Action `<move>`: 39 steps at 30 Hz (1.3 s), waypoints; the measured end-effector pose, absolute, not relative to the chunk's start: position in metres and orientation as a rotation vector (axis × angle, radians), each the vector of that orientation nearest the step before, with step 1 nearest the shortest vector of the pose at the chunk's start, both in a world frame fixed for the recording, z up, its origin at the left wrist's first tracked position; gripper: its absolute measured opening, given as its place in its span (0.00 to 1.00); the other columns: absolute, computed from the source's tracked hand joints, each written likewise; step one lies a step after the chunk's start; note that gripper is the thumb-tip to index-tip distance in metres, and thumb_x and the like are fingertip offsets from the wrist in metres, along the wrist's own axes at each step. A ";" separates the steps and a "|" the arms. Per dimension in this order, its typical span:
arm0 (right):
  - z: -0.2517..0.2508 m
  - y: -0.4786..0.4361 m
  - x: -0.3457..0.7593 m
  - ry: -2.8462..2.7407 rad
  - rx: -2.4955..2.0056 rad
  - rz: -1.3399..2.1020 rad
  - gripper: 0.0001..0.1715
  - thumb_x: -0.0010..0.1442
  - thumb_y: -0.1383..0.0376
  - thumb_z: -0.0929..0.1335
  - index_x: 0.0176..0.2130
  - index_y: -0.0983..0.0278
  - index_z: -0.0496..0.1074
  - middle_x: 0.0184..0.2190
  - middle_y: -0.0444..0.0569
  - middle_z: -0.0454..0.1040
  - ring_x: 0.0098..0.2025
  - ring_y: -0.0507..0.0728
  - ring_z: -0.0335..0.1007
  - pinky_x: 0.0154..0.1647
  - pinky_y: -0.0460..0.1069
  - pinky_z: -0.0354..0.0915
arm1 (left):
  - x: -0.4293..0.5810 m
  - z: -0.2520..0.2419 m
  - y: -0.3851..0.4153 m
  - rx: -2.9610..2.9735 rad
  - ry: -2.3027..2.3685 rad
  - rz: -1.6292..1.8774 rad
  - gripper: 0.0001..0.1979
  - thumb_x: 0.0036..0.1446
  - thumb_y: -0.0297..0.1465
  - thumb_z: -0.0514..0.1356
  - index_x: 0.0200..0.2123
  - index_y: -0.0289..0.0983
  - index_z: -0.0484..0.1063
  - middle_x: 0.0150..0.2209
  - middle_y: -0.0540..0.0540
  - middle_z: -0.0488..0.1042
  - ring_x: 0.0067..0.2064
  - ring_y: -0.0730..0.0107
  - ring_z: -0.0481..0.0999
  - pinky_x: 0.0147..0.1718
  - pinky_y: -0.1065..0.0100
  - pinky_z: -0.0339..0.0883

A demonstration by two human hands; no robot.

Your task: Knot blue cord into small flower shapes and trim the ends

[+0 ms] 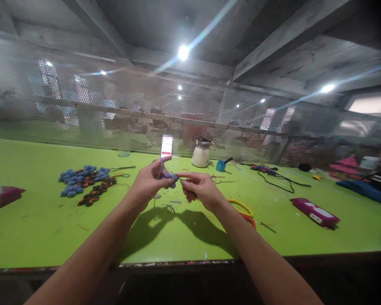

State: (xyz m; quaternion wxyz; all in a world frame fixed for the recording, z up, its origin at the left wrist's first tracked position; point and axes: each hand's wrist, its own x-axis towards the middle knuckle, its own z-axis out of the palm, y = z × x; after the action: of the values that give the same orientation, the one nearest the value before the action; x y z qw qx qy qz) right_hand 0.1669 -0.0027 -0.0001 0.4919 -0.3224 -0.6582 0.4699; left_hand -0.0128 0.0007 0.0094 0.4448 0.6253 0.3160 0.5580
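Both my hands are raised over the green table (34, 228), meeting near its middle. My left hand (150, 180) pinches a small blue crocheted piece (170, 177), with blue yarn looped over its forefinger. My right hand (199, 188) is closed in a pinch on a thin hook whose tip touches the blue piece. The two hands touch at the fingertips.
A heap of blue and dark crocheted flowers (84, 182) lies to the left. A phone (167, 146) stands upright behind my hands, beside a white jar (200, 154). Yellow and red rings (245, 210), a magenta box (316, 212) and black cables (279, 178) lie to the right. A mesh screen (114, 110) closes the far edge.
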 end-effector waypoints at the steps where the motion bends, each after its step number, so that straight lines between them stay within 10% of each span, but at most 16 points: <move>1: -0.001 -0.002 0.167 -1.593 -0.788 1.130 0.25 0.49 0.61 0.72 0.46 0.68 0.75 0.14 0.37 0.65 0.12 0.44 0.55 0.13 0.43 0.58 | -0.012 0.009 0.001 1.547 0.785 1.377 0.35 0.42 0.28 0.69 0.56 0.38 0.67 0.28 0.49 0.73 0.29 0.70 0.72 0.30 0.67 0.64; 23: -0.015 0.005 0.154 -1.278 -0.824 1.515 0.20 0.42 0.63 0.76 0.35 0.69 0.72 0.15 0.39 0.68 0.13 0.44 0.55 0.17 0.44 0.61 | 0.002 -0.001 0.000 1.835 1.083 1.467 0.29 0.42 0.27 0.66 0.52 0.40 0.72 0.21 0.52 0.72 0.22 0.72 0.66 0.24 0.70 0.58; 39: 0.006 -0.003 0.179 -1.798 -0.658 0.958 0.20 0.54 0.60 0.70 0.46 0.67 0.73 0.18 0.41 0.70 0.16 0.46 0.62 0.17 0.44 0.59 | -0.023 0.013 0.004 1.443 0.672 1.293 0.33 0.39 0.27 0.70 0.52 0.34 0.70 0.24 0.49 0.73 0.27 0.70 0.71 0.30 0.66 0.63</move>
State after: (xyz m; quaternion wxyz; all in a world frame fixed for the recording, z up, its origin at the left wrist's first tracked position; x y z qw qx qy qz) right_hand 0.1794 -0.0031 0.0063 0.4798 -0.2695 -0.7368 0.3927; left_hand -0.0230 0.0044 0.0132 0.5186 0.6017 0.2803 0.5389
